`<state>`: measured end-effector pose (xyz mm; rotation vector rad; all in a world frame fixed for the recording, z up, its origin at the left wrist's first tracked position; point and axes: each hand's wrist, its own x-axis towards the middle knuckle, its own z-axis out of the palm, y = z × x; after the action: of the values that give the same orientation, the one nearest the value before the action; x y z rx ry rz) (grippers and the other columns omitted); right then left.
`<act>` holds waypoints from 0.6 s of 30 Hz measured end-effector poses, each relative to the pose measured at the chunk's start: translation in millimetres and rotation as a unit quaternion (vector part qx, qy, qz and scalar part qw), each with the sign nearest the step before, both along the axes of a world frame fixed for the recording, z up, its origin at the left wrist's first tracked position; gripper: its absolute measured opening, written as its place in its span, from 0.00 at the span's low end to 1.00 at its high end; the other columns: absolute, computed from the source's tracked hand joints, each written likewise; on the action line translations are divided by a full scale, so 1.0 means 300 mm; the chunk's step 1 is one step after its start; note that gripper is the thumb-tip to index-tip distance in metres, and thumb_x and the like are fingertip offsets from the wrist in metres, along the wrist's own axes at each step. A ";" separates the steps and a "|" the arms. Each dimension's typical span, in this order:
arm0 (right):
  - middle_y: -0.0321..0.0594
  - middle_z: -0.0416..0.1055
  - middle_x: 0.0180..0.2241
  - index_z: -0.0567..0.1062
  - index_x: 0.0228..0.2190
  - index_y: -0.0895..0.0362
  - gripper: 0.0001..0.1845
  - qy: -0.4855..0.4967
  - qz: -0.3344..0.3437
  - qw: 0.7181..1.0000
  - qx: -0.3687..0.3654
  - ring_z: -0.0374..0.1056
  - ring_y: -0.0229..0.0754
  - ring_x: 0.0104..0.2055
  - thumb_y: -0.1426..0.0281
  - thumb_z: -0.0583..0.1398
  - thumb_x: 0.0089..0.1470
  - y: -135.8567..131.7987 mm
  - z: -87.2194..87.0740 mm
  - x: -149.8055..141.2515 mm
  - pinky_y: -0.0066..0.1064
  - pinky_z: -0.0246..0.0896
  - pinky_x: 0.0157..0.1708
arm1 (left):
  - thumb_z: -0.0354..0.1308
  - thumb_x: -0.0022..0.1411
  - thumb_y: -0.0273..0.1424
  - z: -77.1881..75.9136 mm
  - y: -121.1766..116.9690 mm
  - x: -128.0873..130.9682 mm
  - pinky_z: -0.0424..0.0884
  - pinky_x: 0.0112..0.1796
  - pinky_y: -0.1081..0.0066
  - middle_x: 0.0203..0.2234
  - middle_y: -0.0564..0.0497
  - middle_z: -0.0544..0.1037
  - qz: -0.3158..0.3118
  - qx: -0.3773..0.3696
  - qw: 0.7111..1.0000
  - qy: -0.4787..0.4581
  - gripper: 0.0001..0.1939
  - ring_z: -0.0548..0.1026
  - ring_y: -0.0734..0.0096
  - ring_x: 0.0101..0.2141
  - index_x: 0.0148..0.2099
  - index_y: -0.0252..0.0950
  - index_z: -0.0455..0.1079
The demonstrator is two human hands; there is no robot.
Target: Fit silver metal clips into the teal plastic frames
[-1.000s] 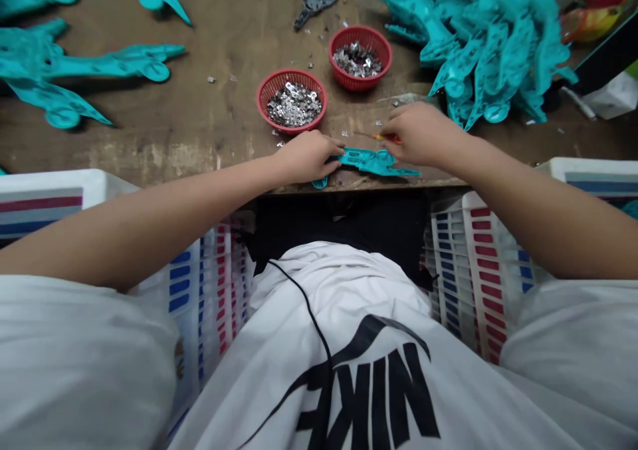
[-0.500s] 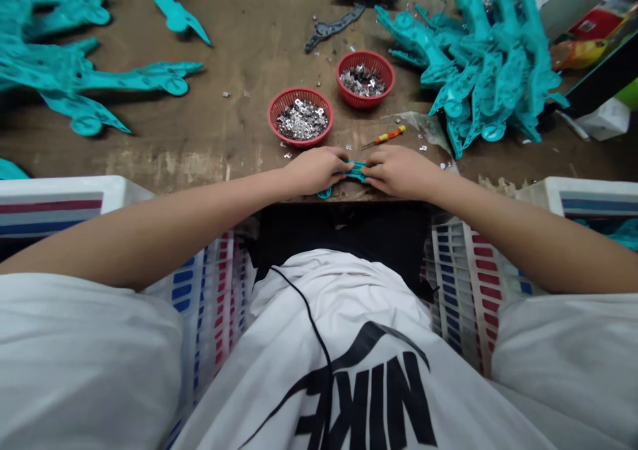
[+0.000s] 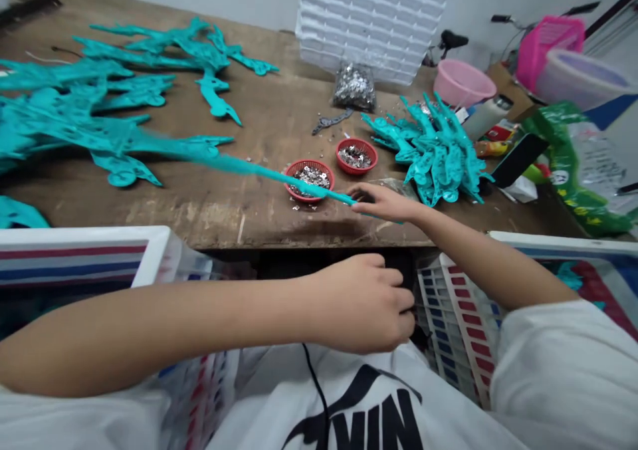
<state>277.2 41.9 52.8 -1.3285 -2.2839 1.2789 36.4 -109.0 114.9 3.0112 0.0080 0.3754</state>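
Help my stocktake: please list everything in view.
teal parts: many, teal, heaped left and right
table: one, brown, centre
baskets: two, red, mid-table
clips: many, silver, in baskets
bag: one, clear, behind baskets
grey part: one, grey, near bag
panel: one, white, back
tubs: three, pink and purple, right
sack: one, green, right
clutter: uncounted, mixed, right
crates: several, white-red-blue, lower sides
shirt: one, white, bottom
left hand: one, bare, lower middle
right hand: one, bare, beside blurred teal part

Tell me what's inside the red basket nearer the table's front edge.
The nearer red basket holds a heap of small silvery metal pieces. A blurred teal plastic piece overlaps it, hiding some; the heap covers the bottom.
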 end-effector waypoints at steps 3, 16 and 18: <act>0.52 0.94 0.58 0.88 0.57 0.51 0.20 0.062 -0.031 0.975 -0.210 0.91 0.57 0.49 0.50 0.70 0.79 0.114 0.049 -0.129 0.48 0.91 0.55 | 0.70 0.88 0.35 -0.030 0.008 -0.008 0.76 0.35 0.54 0.40 0.43 0.93 0.008 0.002 0.998 0.055 0.12 0.89 0.57 0.38 0.46 0.44 0.92; 0.70 0.88 0.48 0.90 0.62 0.56 0.44 -0.286 -0.376 0.829 0.301 0.90 0.79 0.55 0.34 0.52 0.83 0.331 0.220 0.577 0.74 0.81 0.60 | 0.72 0.86 0.39 -0.109 0.293 -0.074 0.74 0.35 0.62 0.39 0.45 0.95 0.134 -0.039 0.984 0.113 0.14 0.94 0.54 0.39 0.44 0.43 0.93; 0.71 0.90 0.51 0.95 0.55 0.47 0.53 -0.220 -0.316 0.817 0.429 0.90 0.82 0.59 0.21 0.50 0.76 0.339 0.172 0.697 0.76 0.77 0.61 | 0.67 0.89 0.40 -0.096 0.466 -0.148 0.76 0.39 0.65 0.43 0.47 0.96 0.234 -0.066 0.963 0.116 0.15 0.93 0.58 0.43 0.49 0.45 0.94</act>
<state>486.4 143.5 104.3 -1.8131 -1.9095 -0.2983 -8.0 30.9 86.0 2.8710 0.7400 0.0495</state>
